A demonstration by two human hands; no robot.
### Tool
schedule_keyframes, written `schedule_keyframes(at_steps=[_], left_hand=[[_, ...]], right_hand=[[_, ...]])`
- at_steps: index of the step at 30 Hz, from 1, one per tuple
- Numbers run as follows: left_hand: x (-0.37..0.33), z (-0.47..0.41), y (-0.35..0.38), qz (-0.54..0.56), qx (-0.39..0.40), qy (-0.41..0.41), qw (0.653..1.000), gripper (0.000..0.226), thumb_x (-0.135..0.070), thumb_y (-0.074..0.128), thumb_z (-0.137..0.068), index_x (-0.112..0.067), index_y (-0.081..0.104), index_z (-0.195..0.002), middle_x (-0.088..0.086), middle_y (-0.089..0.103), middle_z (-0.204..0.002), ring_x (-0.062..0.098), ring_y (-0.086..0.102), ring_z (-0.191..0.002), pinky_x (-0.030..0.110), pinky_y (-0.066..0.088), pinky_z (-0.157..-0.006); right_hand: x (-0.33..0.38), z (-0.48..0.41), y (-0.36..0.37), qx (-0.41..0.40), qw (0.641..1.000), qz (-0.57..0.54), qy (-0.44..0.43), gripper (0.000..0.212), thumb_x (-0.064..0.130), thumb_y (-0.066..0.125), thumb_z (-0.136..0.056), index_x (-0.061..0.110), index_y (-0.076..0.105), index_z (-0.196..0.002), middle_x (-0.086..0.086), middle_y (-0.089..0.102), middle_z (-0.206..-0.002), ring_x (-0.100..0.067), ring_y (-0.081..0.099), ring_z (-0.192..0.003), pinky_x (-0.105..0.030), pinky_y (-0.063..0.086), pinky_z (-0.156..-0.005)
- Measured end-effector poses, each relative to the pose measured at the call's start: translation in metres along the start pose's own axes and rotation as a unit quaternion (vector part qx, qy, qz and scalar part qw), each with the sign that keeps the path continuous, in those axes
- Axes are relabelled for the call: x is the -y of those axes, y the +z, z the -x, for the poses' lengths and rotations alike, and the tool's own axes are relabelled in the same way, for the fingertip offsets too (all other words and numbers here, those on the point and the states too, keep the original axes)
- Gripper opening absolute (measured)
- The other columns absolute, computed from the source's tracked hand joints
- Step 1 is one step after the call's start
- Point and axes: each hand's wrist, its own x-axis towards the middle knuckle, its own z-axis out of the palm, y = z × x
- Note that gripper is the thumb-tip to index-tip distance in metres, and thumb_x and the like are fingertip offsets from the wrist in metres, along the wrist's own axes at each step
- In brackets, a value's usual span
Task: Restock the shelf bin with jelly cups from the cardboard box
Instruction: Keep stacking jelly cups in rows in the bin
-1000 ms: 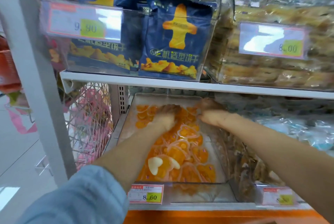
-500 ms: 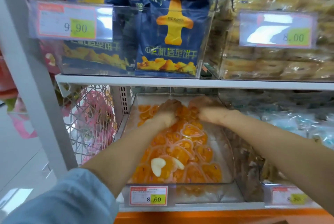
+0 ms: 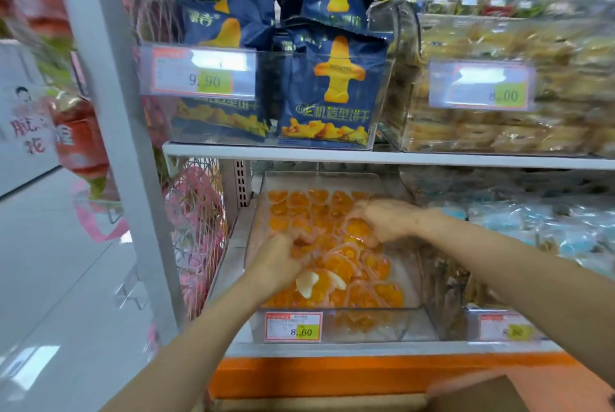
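Lower shelf, clear bin (image 3: 412,318): part-filled with orange jelly cups (image 3: 349,267), one pale cup (image 3: 307,283) lying near the front. Price tag (image 3: 293,327) on the bin front reads 8.60. Left hand (image 3: 279,257): inside the bin, on the cups at mid-left, fingers bent down into them. Right hand (image 3: 382,220): palm down over the cups further back on the right. Both are blurred, so whether either grasps a cup cannot be told. Cardboard box (image 3: 476,395): corner visible at the bottom edge, below the shelf. Upper shelf (image 3: 432,160): blue snack bags (image 3: 327,88) in a clear bin.
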Motion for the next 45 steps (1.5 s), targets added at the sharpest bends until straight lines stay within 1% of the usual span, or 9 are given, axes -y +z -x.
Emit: schedule_keyframes(at_steps=[9,14,17,22,28,35,38,41,45], left_hand=[[-0.011,-0.001,0.017,-0.007,0.026,0.040,0.999,0.039,-0.030,0.062,-0.088,-0.015,0.055,-0.122,0.001,0.058,-0.123,0.015,0.054,-0.113,0.027,0.044,-0.094],[-0.021,-0.002,0.023,-0.061,0.081,0.049,0.994,0.051,-0.040,0.063,-0.085,-0.016,0.049,-0.129,0.003,0.052,-0.130,0.018,0.051,-0.118,0.025,0.042,-0.091],[-0.019,-0.004,0.025,-0.120,0.079,0.057,0.988,0.056,-0.044,0.063,-0.084,-0.017,0.046,-0.130,0.005,0.048,-0.134,0.022,0.047,-0.121,0.030,0.042,-0.095],[-0.013,-0.006,0.028,-0.163,0.051,0.071,0.983,0.058,-0.035,0.064,-0.086,-0.017,0.041,-0.136,0.006,0.045,-0.138,0.025,0.043,-0.126,0.031,0.039,-0.095],[-0.006,-0.006,0.029,-0.140,0.016,0.084,0.986,0.038,-0.031,0.063,-0.085,-0.017,0.053,-0.119,0.004,0.055,-0.124,0.024,0.052,-0.114,0.031,0.042,-0.083],[-0.003,-0.007,0.024,-0.011,-0.076,0.095,0.993,0.004,-0.013,0.064,-0.087,-0.013,0.066,-0.084,-0.002,0.066,-0.088,0.011,0.058,-0.083,0.020,0.044,-0.072],[-0.004,-0.008,0.015,0.041,-0.110,0.083,0.990,0.012,-0.012,0.064,-0.087,-0.019,0.061,-0.077,-0.009,0.060,-0.079,0.007,0.056,-0.077,0.019,0.044,-0.071],[-0.006,-0.012,0.004,0.152,-0.128,0.031,0.980,0.021,-0.007,0.062,-0.087,-0.020,0.057,-0.070,-0.005,0.060,-0.072,0.014,0.059,-0.071,0.030,0.052,-0.069],[-0.017,-0.007,-0.008,0.404,-0.058,-0.071,0.910,0.021,0.001,0.051,-0.093,-0.009,0.055,-0.075,0.009,0.059,-0.071,0.010,0.060,-0.051,0.017,0.052,-0.048]], right_hand=[[-0.016,0.001,-0.029,-0.034,0.994,0.008,0.106,0.075,0.047,0.076,-0.071,0.023,0.048,-0.137,-0.004,0.050,-0.136,-0.021,0.050,-0.120,-0.020,0.040,-0.095],[-0.013,-0.009,-0.012,-0.056,0.988,0.059,0.130,0.088,0.059,0.072,-0.068,0.031,0.035,-0.143,-0.008,0.036,-0.146,-0.025,0.038,-0.129,-0.029,0.036,-0.105],[-0.016,-0.015,-0.003,-0.018,0.991,-0.031,0.131,0.086,0.049,0.072,-0.074,0.035,0.027,-0.146,-0.004,0.026,-0.155,-0.023,0.029,-0.139,-0.034,0.026,-0.114],[-0.009,-0.014,0.000,-0.089,0.982,0.085,0.143,0.071,0.049,0.064,-0.081,0.025,0.038,-0.142,-0.012,0.031,-0.150,-0.028,0.031,-0.136,-0.032,0.028,-0.111],[0.000,-0.013,0.002,-0.087,0.973,0.162,0.139,0.053,0.056,0.058,-0.081,0.029,0.055,-0.127,-0.009,0.045,-0.139,-0.027,0.039,-0.128,-0.036,0.028,-0.110],[0.006,0.000,-0.008,-0.092,0.978,0.134,0.130,0.057,0.053,0.055,-0.087,0.027,0.045,-0.137,-0.007,0.038,-0.146,-0.026,0.030,-0.135,-0.036,0.017,-0.114],[0.014,0.012,-0.020,-0.175,0.979,-0.047,0.089,0.041,0.039,0.064,-0.086,0.025,0.058,-0.124,-0.004,0.054,-0.132,-0.021,0.047,-0.125,-0.029,0.033,-0.107],[0.034,0.037,-0.026,-0.157,0.933,-0.323,0.007,0.023,0.018,0.070,-0.083,0.030,0.065,-0.102,0.007,0.068,-0.101,-0.009,0.063,-0.098,-0.024,0.047,-0.091],[0.061,0.060,-0.012,-0.134,0.898,-0.419,-0.015,0.028,0.017,0.071,-0.081,0.028,0.061,-0.106,-0.003,0.066,-0.104,-0.017,0.063,-0.089,-0.028,0.051,-0.085]])
